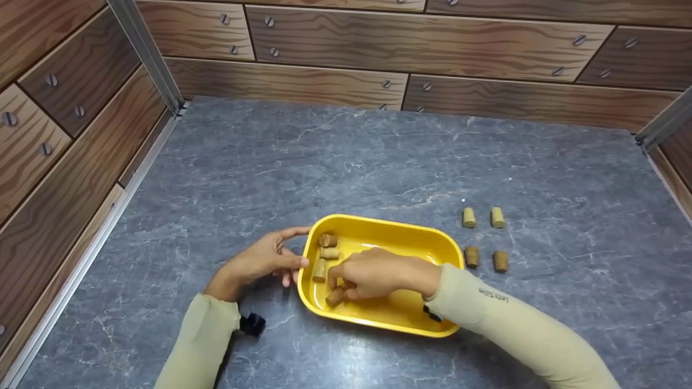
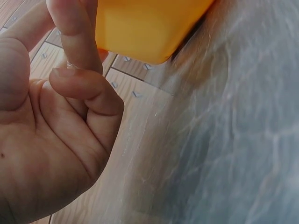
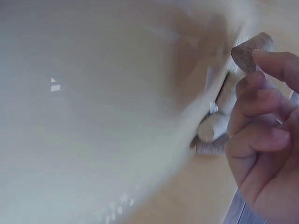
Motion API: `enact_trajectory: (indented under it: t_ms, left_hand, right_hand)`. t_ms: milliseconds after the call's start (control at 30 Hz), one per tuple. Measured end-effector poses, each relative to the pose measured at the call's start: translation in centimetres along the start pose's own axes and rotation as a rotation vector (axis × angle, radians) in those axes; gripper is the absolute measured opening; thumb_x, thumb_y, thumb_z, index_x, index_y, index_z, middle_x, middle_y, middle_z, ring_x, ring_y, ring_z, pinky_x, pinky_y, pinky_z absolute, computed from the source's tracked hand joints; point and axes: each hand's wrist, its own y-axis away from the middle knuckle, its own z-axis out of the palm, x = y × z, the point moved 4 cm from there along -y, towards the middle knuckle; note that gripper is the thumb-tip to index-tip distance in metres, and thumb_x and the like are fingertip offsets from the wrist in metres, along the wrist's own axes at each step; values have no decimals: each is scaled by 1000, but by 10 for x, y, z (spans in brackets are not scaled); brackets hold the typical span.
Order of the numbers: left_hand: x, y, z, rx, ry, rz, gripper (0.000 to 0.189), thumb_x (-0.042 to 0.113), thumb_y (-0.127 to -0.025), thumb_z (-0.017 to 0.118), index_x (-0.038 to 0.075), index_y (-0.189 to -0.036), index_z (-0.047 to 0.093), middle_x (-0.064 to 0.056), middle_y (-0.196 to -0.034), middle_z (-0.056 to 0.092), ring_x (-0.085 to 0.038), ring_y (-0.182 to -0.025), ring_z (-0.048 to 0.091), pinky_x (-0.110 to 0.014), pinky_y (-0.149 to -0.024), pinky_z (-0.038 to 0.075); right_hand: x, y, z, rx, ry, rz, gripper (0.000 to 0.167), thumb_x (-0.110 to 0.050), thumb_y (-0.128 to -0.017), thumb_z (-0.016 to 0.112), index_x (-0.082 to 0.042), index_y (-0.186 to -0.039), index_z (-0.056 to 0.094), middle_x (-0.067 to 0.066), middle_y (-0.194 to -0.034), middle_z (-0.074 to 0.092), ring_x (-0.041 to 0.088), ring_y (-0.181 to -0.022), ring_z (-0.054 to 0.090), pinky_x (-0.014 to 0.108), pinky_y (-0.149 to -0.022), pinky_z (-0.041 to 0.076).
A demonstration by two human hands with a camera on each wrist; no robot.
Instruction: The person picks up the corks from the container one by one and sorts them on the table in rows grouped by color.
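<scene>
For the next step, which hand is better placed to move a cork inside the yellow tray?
Probably the right hand: it pinches a cork inside the tray, while the left hand touches the tray's outside.

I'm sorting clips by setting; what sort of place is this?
Probably a small, partly enclosed workstation: it has a grey, marble-patterned flat tabletop, walls patterned as brown wooden planks, and a straight silver metal corner post.

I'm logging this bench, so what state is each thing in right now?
Yellow tray: upright, open-topped, on the table.
Held cork: pinched by the right hand.
Three tray corks: lying on their sides, left end.
Four table corks: apart from one another, outside the tray.
Left hand: touching the tray's left end.
</scene>
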Motion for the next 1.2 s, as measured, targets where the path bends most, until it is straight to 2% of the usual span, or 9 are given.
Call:
enact_trajectory:
  t_ms: [167, 300, 433, 600, 767, 867, 933, 1067, 1200]
  left_hand:
    - [0, 0, 0, -5, 3, 1, 76, 11, -89, 68, 3, -152, 24, 3, -60, 68, -7, -45, 58, -18, -44, 44]
    - [0, 1, -1, -5, 2, -3, 77, 12, -89, 68, 4, -152, 24, 3, -60, 68, -7, -45, 58, -18, -44, 44]
    - [0, 1, -2, -3, -10, -6, 77, 14, -89, 69, 4, -152, 25, 2, -61, 68, -7, -45, 58, -18, -45, 45]
    - [0, 0, -1, -1, -12, -9, 77, 14, -89, 69, 5, -152, 25, 2, -61, 68, -7, -45, 59, -18, -45, 45]
    - [0, 0, -1, 2, -2, -8, 77, 12, -89, 69, 4, -152, 25, 2, -61, 68, -7, -45, 58, -18, -45, 45]
    - [1, -1, -1, 2, 4, -8, 77, 12, -89, 69, 4, -152, 25, 2, -61, 68, -7, -45, 58, -18, -45, 46]
    - [0, -1, -1, 2, 11, -11, 77, 11, -89, 69, 4, -152, 25, 2, -61, 68, -7, -45, 58, -18, -45, 46]
    - [0, 0, -1, 1, 18, -11, 77, 10, -89, 68, 4, -152, 25, 1, -61, 68, -7, -45, 58, -18, -45, 46]
    - [-1, 0, 0, -3, 25, -11, 77, 11, -89, 69, 4, -152, 24, 1, -61, 68, -8, -45, 58, -19, -46, 47]
  right_hand:
    - [8, 4, -7, 12, 44, 18, 9, -22, -92, 65, -25, -100, 65, -5, -84, 68, 8, -66, 50, 25, -56, 40]
    - [12, 4, -10, 0, 101, 7, 19, -14, -91, 63, -29, -103, 64, -7, -97, 70, 8, -66, 48, 24, -53, 37]
    - [12, 5, -10, -1, 144, -17, 24, -13, -91, 62, -33, -103, 64, -5, -96, 65, 9, -66, 47, 23, -50, 36]
    - [13, 5, -7, 1, 140, -35, 22, -15, -93, 61, -34, -103, 66, -5, -93, 61, 10, -65, 46, 23, -48, 35]
    - [16, 8, -5, -28, 117, -9, 35, -11, -89, 62, -34, -115, 62, -4, -98, 62, 11, -69, 49, 25, -52, 39]
    - [17, 10, -5, -50, 79, 40, 41, -17, -85, 67, -31, -121, 58, -7, -95, 61, 9, -71, 51, 26, -57, 41]
    - [18, 10, -4, -64, 55, 66, 40, -25, -84, 71, -30, -121, 57, -10, -91, 60, 6, -72, 53, 26, -60, 43]
    - [15, 9, -1, -71, 42, 79, 36, -39, -82, 75, -26, -111, 59, -16, -93, 62, 2, -75, 56, 24, -64, 44]
    - [14, 8, 2, -65, 52, 78, 30, -38, -81, 75, -25, -105, 61, -15, -94, 63, 3, -77, 56, 24, -64, 44]
